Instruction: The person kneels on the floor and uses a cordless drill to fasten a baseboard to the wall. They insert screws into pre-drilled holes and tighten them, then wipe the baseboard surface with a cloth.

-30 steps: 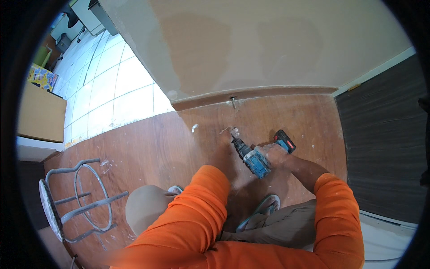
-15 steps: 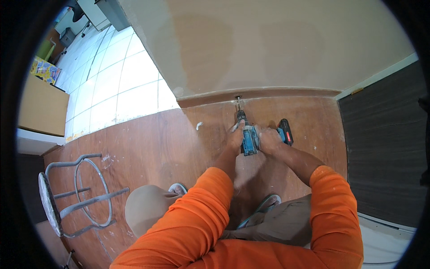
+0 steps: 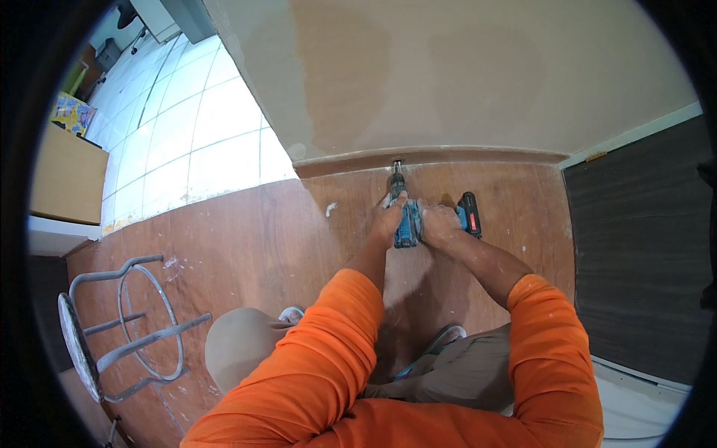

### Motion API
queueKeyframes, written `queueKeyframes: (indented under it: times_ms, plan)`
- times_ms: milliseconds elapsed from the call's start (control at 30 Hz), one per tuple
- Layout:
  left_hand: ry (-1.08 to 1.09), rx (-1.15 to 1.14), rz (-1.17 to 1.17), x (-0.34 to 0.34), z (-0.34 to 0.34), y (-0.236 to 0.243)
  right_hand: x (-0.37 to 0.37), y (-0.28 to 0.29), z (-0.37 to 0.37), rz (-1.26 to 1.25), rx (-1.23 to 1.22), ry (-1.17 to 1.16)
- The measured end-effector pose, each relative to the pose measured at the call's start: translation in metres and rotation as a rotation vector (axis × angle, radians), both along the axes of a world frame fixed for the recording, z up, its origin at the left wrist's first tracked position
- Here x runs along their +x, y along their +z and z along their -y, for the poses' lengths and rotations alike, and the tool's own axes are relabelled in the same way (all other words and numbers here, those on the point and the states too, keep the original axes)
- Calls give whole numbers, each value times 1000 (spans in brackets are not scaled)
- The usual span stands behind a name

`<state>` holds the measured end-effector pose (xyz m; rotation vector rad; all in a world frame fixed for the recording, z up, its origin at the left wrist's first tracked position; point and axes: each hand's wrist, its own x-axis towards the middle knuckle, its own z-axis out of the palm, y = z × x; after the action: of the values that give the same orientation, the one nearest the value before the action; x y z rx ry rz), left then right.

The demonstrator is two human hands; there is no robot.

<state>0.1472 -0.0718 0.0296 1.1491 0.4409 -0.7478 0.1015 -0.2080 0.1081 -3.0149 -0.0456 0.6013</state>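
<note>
- Blue-black drill (image 3: 406, 226) held low above wood floor (image 3: 261, 254), nose toward far baseboard (image 3: 485, 155), in line with metal rod (image 3: 397, 165); contact too small to tell.
- Left hand (image 3: 389, 216): wrapped round drill's front, behind the chuck.
- Right hand (image 3: 439, 222): closed round grip; battery (image 3: 469, 214) protrudes to right.
- White scrap (image 3: 330, 210) on floor, left of drill.
- Stool (image 3: 79, 347) tipped sideways, near left.

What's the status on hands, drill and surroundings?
Left hand and right hand gripping blue drill. Nose at metal rod by baseboard. Stool off left, apart from drill.
</note>
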Motion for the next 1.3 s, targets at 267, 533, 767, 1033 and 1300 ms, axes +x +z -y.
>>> queueKeyframes:
  times_ms: [267, 533, 767, 1033, 1300]
  plan:
    - [22, 26, 56, 2, 3, -8, 3, 2, -1, -35, -24, -21]
    - [9, 36, -8, 8, 2, -12, 5, 4, -2, -58, 1, -35]
    - [24, 10, -21, 5, 3, -1, 5, -13, 1, -16, 7, -37]
    - [-14, -14, -2, 4, 0, -10, -1, -19, 2, 11, 25, -34]
    - [-20, 58, 49, -4, -4, 20, -3, -13, 0, 8, 22, -44]
